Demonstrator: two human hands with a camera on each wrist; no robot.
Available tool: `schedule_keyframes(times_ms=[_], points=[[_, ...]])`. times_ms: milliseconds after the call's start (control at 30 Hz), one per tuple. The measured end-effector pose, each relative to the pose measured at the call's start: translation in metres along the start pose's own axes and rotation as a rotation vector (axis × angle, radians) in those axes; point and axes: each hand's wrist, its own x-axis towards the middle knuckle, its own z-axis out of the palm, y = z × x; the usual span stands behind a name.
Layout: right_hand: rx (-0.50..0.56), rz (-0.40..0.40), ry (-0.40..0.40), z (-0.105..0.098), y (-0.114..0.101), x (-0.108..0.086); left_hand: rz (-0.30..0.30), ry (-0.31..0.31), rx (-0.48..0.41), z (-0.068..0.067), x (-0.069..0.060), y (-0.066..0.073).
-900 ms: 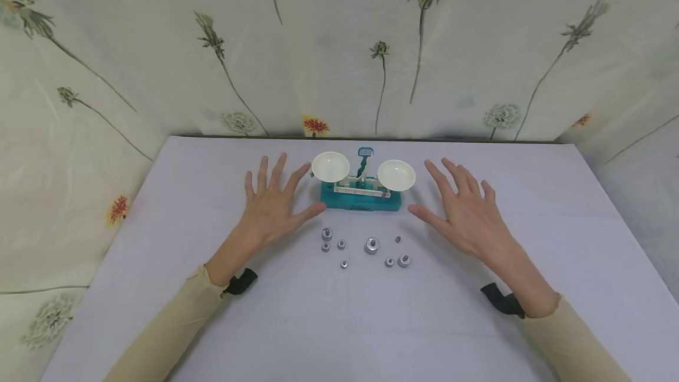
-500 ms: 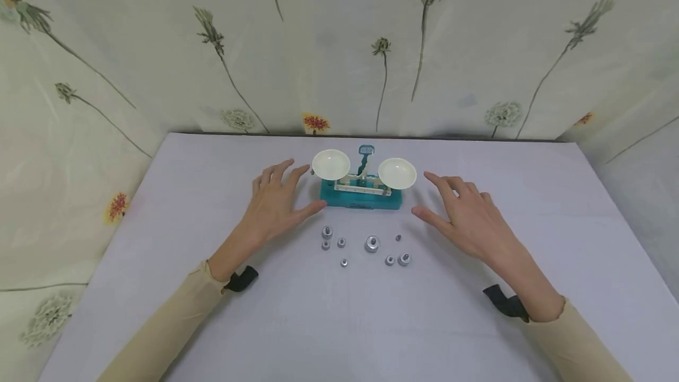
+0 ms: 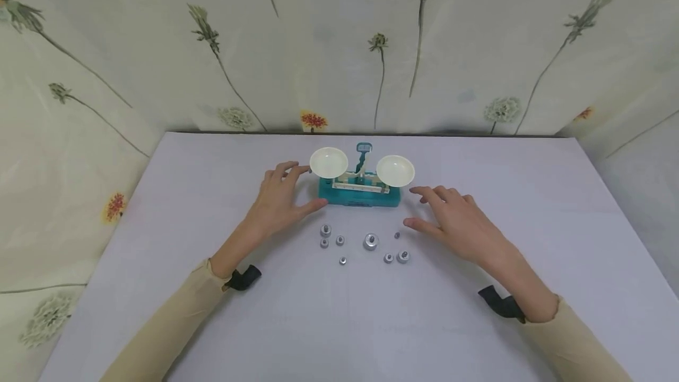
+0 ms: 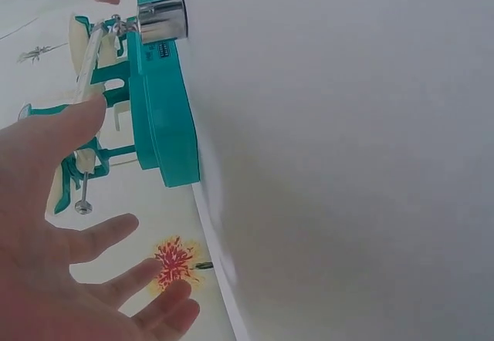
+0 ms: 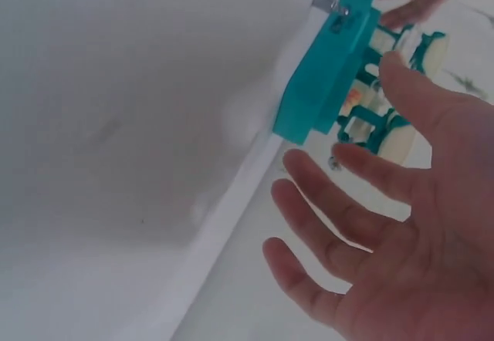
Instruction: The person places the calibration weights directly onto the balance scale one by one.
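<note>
A teal balance scale (image 3: 359,197) with a white left pan (image 3: 329,162) and a white right pan (image 3: 395,171) stands near the table's far edge. My left hand (image 3: 278,200) is beside its left end, thumb close to the base's front corner; whether it touches cannot be told. The left wrist view shows this palm (image 4: 35,256) with spread, bent fingers and nothing held. Off the scale's right end, my right hand (image 3: 460,224) hovers with loosely bent fingers. Its palm (image 5: 455,241) holds nothing in the right wrist view.
Several silver weights of different sizes lie in front of the scale, the largest weight (image 3: 371,241) near the middle and a tiny weight (image 3: 396,235) near my right thumb. A pale cloth covers the table (image 3: 339,323). Behind it hangs a flowered curtain (image 3: 318,46).
Fingers on both hands, spread straight earlier, have bent and drawn together. The right hand has shifted slightly left and nearer to me; the left has edged right. Scale and weights stay put.
</note>
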Motion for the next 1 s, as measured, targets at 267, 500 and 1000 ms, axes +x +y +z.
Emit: schedule_keyframes(times_ms=[267,500,1000], points=[[-0.005,-0.049,-0.036,0.005,-0.004,0.003,-0.006,-0.014,-0.115,0.001,0.006,0.003],[0.012,-0.116,-0.03,0.012,-0.006,0.003,-0.001,-0.043,-0.219,0.002,0.01,0.004],[0.038,-0.193,-0.053,0.019,-0.014,0.008,-0.063,-0.098,-0.334,0.009,0.018,0.007]])
